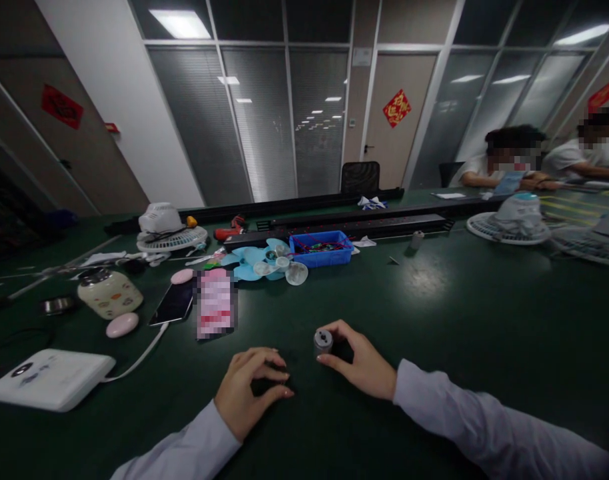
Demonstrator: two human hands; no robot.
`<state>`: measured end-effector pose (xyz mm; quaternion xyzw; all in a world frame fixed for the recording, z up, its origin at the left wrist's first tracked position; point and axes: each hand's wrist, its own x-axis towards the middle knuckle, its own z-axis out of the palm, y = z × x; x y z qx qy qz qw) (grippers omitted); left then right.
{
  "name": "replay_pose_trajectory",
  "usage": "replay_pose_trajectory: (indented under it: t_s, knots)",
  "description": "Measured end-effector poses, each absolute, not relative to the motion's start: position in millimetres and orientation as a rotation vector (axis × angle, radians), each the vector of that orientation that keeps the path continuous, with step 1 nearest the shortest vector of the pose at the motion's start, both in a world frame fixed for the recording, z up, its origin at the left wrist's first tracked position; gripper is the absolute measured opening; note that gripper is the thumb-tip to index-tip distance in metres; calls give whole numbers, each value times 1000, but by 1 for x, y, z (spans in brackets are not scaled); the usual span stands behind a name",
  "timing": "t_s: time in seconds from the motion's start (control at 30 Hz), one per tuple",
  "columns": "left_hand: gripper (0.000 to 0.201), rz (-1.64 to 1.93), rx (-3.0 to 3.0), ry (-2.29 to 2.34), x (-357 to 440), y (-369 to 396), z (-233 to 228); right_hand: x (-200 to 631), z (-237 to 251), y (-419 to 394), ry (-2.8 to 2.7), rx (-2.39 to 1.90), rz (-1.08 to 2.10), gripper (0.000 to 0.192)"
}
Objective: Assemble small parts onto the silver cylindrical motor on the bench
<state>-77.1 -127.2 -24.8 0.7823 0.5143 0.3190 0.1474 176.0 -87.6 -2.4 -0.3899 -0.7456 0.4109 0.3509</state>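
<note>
My right hand (358, 360) grips a small grey cylinder (323, 341), which looks like a small electric motor, between thumb and fingers. The cylinder stands upright at the table surface, its round end with dark holes facing up. To the left, my left hand (252, 385) is curved, with thumb and fingers apart and nothing visible between them. It is nearest to the cylinder but does not touch it. A similar small cylinder (417, 240) stands farther back on the right.
The green table (434, 313) bears a blue bin (324, 256) of wired parts, light-blue fan blades (249, 261), a phone (173, 303), a white power bank (52, 379) and a jar (109, 293). White fan units (522, 219) stand at back right, near two seated people.
</note>
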Motion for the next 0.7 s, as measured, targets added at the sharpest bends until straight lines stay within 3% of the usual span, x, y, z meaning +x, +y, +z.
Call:
replay_pose_trajectory:
  t_s: [0.23,0.47,0.7]
  knots:
    - [33,879,2157,1562,-76,-124,-22,177,-4,-87,-1948,-1008,1040,31]
    - [20,1386,1907,1579,-39,-118,-8,176,-4,-87,-1954,-1010,1032,31]
    - [26,1397,1866,1432,0,-102,1,176,-9,-86,-1975,-952,980,26]
